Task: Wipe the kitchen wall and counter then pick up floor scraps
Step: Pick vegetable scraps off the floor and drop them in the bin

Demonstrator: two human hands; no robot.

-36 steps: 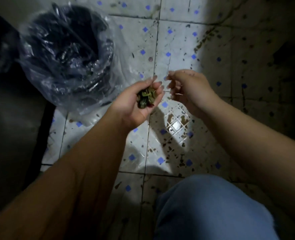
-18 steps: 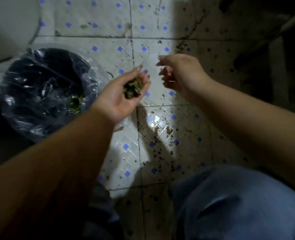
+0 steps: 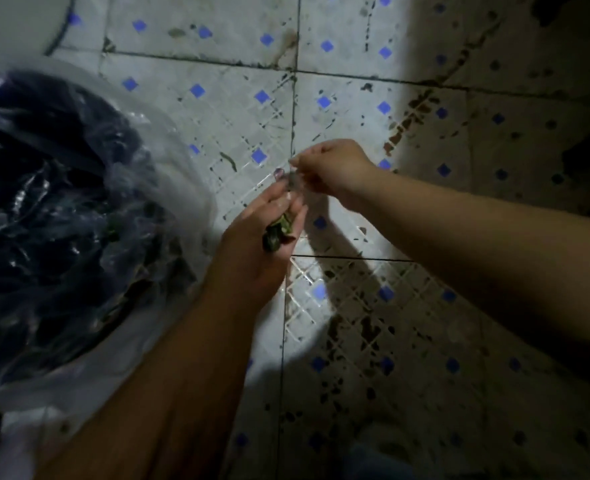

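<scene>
Seen from above, over a dirty kitchen floor of pale tiles dotted with small blue diamonds. Left hand held palm up above the tiles, fingers curled round a dark green clump of scraps, just right of a bin lined with a clear plastic bag. Right hand reaching in from the right, just beyond the left hand's fingertips, its fingers bunched together at the tips as if pinching; too blurred to tell whether anything is held between them. Both forearms bare, crossing the near half of the view, the left from the near left, the right from the far right edge. Inside the bag, a dark, glossy mass of waste, with a few green bits near its right rim. Loose dark specks and flakes scattered on the tiles near and right of the hands, thickest along the shadow's edge on the right. One small dark sliver lying on the lit tile beyond the left hand. Right side of the floor in deep shadow. Curved pale edge of some object in the far left corner, unclear what it is.
</scene>
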